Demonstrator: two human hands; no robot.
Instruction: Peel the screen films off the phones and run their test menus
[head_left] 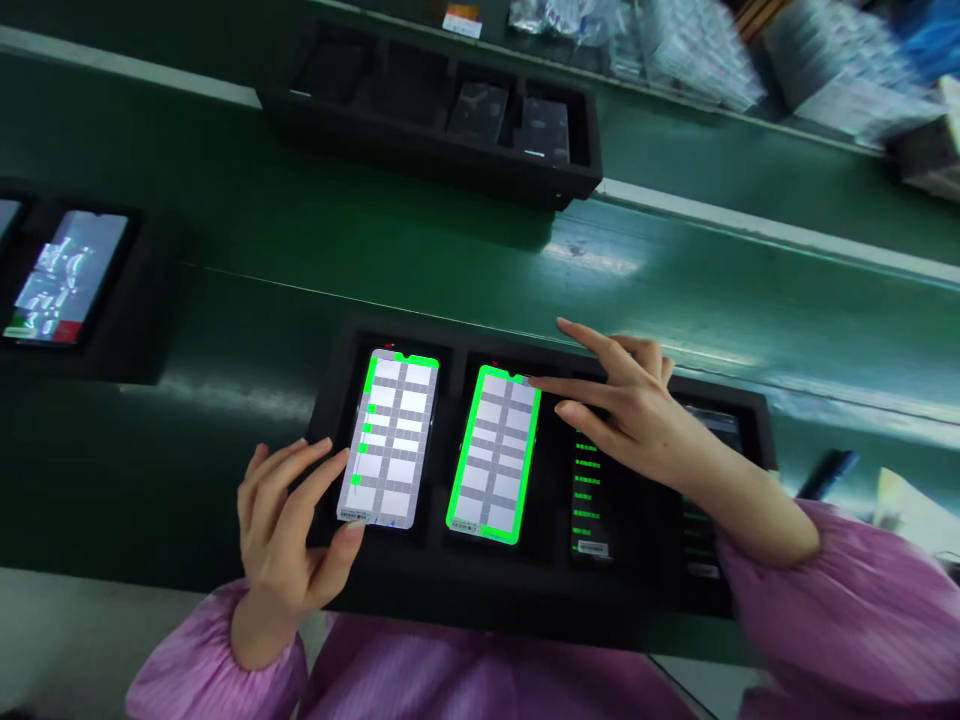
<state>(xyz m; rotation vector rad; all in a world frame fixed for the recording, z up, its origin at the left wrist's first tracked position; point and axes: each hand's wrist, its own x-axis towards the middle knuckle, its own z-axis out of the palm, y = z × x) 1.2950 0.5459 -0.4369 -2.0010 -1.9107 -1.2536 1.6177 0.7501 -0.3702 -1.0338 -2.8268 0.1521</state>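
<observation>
A black tray (495,575) holds several phones in separate slots. The leftmost phone (391,440) shows a white and grey grid with some green squares along its left and top edges. My left hand (289,530) is at that phone's lower left side, fingers apart and holding nothing. Beside it, the second phone (495,455) has a complete green border round its grid. My right hand (637,400) has its fingers spread, one fingertip at this phone's top right corner. It partly covers a dark phone (589,500) with rows of green text; another dark phone (716,430) is partly behind my right forearm.
Another black tray (161,300) with lit phones stands at the left. A black compartment box (420,150) with dark items is at the back. Plastic-wrapped stacks (697,50) lie at the upper right, and a dark blue pen (832,470) lies right of the phone tray.
</observation>
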